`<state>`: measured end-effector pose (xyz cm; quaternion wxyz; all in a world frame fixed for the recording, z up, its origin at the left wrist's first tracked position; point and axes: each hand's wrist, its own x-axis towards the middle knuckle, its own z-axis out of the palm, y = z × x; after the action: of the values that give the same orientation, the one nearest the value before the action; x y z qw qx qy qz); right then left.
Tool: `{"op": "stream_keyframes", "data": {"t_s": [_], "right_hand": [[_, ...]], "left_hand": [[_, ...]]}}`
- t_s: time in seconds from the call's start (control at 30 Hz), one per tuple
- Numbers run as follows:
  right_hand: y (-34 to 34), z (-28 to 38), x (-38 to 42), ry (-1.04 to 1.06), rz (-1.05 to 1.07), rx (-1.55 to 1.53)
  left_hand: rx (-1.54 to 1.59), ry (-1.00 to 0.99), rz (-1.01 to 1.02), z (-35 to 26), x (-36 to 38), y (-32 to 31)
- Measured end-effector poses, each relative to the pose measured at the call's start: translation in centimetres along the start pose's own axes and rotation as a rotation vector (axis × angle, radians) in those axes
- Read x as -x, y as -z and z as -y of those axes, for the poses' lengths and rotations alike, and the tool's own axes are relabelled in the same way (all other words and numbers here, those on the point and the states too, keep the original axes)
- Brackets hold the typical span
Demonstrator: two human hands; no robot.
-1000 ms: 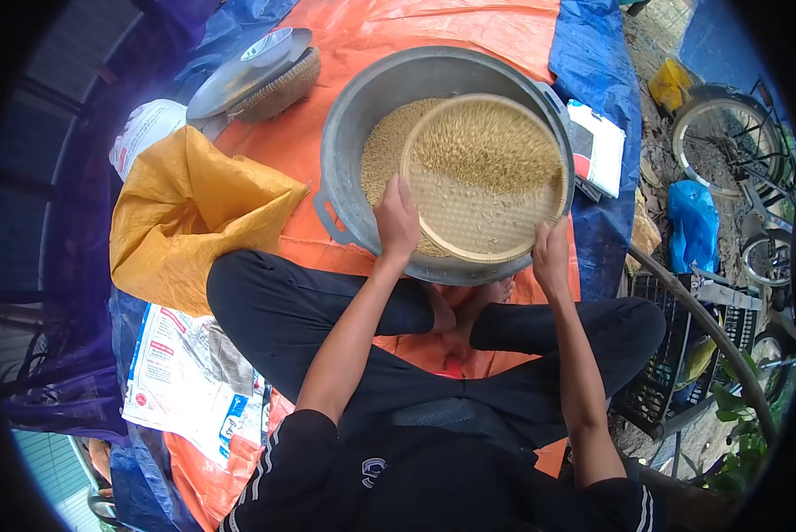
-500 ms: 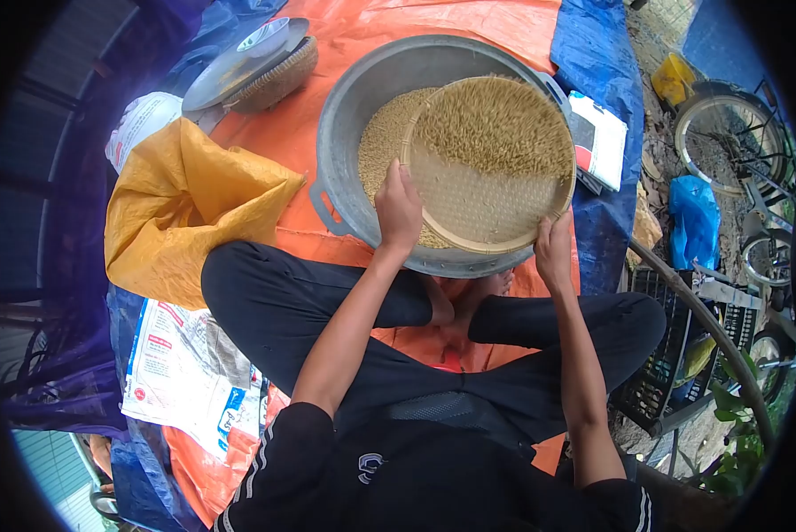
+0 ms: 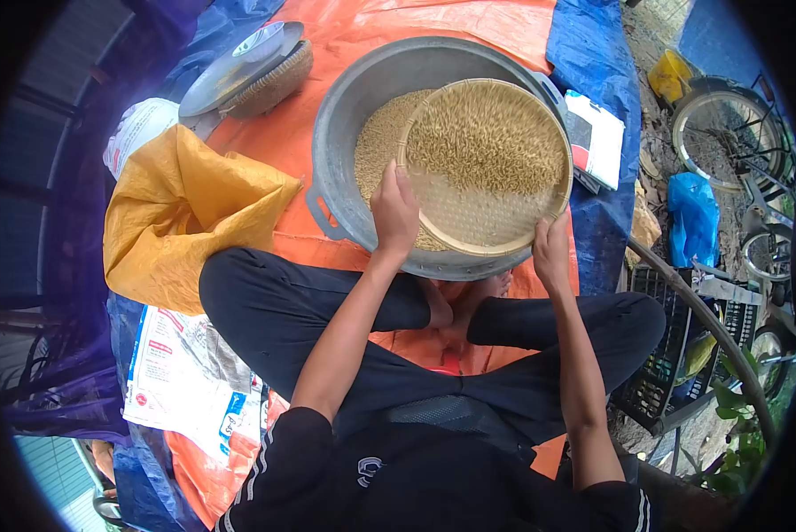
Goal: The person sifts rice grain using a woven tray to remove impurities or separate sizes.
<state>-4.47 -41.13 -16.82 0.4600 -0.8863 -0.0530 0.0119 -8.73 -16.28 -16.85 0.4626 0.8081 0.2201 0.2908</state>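
Observation:
A round woven winnowing basket [image 3: 469,222] is held between my two hands over a large grey metal basin [image 3: 349,115]. My left hand [image 3: 394,211] grips its left rim, and my right hand [image 3: 552,251] grips the lower right rim. Unhusked grain [image 3: 491,133] lies across the far part of the basket, blurred by motion, while the woven bottom shows bare on the near side. More grain [image 3: 382,133] fills the basin beneath, partly hidden by the basket.
A yellow sack [image 3: 185,213] lies left of the basin, with stacked baskets and a lid [image 3: 256,71] beyond. White printed sacks [image 3: 181,372] rest on the orange tarp [image 3: 416,18]. To the right are a black crate [image 3: 655,355], a blue bag [image 3: 692,217] and a bicycle wheel [image 3: 726,142].
The grain has slid and spread toward me across the basket, covering more of its bottom. Both hands keep their hold, and the basket has shifted very slightly left.

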Motion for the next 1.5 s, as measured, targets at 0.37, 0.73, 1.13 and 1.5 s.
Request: {"op": "stream_keyframes", "data": {"t_s": [0.37, 0.73, 1.13, 1.5], "right_hand": [[-0.2, -2.2, -0.4, -0.063, 0.126, 0.159], [-0.6, -2.4, 0.0, -0.108, 0.124, 0.177], [-0.6, -2.9, -0.3, 0.003, 0.104, 0.127], [-0.4, -2.6, -0.9, -0.135, 0.001, 0.12]], "left_hand": [[-0.21, 0.034, 0.164, 3.6, 0.4, -0.6], [-0.107, 0.011, 0.09, 3.1, 0.9, -1.0], [-0.193, 0.038, 0.172, 2.1, 0.7, -0.7], [-0.148, 0.137, 0.152, 1.5, 0.5, -0.7]]}}
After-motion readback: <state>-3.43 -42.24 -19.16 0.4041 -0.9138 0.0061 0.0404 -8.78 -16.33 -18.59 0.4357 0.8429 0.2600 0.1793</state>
